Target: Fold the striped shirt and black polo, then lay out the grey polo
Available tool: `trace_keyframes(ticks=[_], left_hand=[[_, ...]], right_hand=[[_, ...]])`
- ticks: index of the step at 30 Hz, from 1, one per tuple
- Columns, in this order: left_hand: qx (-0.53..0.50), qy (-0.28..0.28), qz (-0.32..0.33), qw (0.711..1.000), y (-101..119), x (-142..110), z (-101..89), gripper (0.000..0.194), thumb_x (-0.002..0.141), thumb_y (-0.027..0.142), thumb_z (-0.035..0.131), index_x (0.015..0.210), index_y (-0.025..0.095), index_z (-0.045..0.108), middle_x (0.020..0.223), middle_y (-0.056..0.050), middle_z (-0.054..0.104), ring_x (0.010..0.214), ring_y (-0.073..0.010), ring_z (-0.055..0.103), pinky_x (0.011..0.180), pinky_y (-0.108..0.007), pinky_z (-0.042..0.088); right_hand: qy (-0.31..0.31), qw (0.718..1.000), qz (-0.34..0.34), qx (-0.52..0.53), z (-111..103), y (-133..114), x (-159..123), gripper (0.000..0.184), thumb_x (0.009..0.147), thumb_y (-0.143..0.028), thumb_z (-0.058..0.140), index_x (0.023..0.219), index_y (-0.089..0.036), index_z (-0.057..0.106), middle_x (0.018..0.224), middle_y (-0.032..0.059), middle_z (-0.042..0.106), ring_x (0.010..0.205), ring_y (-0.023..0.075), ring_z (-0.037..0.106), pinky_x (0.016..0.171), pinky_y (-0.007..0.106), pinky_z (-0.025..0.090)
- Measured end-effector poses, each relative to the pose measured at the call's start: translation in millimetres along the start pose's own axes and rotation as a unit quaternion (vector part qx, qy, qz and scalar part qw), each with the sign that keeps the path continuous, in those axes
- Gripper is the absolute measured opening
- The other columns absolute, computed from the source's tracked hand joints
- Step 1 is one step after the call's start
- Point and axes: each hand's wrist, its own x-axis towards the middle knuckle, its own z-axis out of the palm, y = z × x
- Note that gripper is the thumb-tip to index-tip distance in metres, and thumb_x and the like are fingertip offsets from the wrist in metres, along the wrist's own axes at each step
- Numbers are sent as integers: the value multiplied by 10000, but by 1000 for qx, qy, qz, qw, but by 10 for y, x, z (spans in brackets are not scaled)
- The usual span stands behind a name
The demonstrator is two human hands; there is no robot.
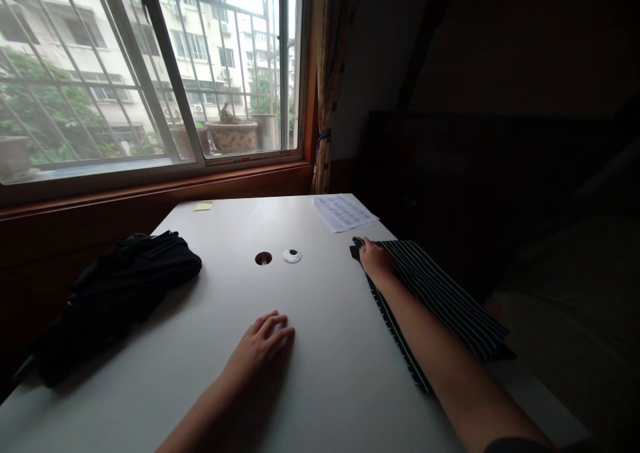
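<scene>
Daylight from one window (173,66) at eleven o'clock falls across a white surface (320,346) in a dim room. At nine o'clock lies one dark cloth bundle (135,286), with one yellow note (203,206) at eleven. Near six o'clock, the person's left hand (263,339) has its fingers loosely spread and slightly bent, holding nothing visible. Around twelve sit one round hole (263,258) and, just beside it, one white disc (290,259). Papers (345,213) lie at one o'clock; the sheets cannot be counted. Toward three, the right hand (376,258) has its fingers curled closed on the far-left corner of one striped cloth (445,286), spread along the surface's right edge. That cloth looks light, soft and floppy, hardly fragile; corners or doubled edges should give the surest hold, since a mid-panel grip would probably bunch it.
</scene>
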Motion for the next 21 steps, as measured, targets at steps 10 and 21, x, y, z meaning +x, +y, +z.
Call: trace_keyframes(ticks=[10, 21], left_hand=[[6, -9, 6, 1000, -21, -8, 12, 350, 975, 236, 529, 1312, 276, 616, 1339, -97, 622, 1312, -279, 531, 1034, -478, 544], [-107, -9, -15, 994, 305, 110, 25, 385, 959, 208, 502, 1328, 270, 591, 1327, -106, 629, 1247, -257, 575, 1037, -472, 532]], right_hand=[[-62, 996, -64, -26, 179, 4, -547, 680, 940, -275, 443, 1577, -93, 285, 1666, 162, 192, 1525, 312, 217, 1213, 512, 218], [83, 996, -20, 22, -350, 1621, -1187, 552, 955, -435, 394, 1370, -122, 578, 1408, 178, 581, 1301, 331, 546, 1105, 500, 410]])
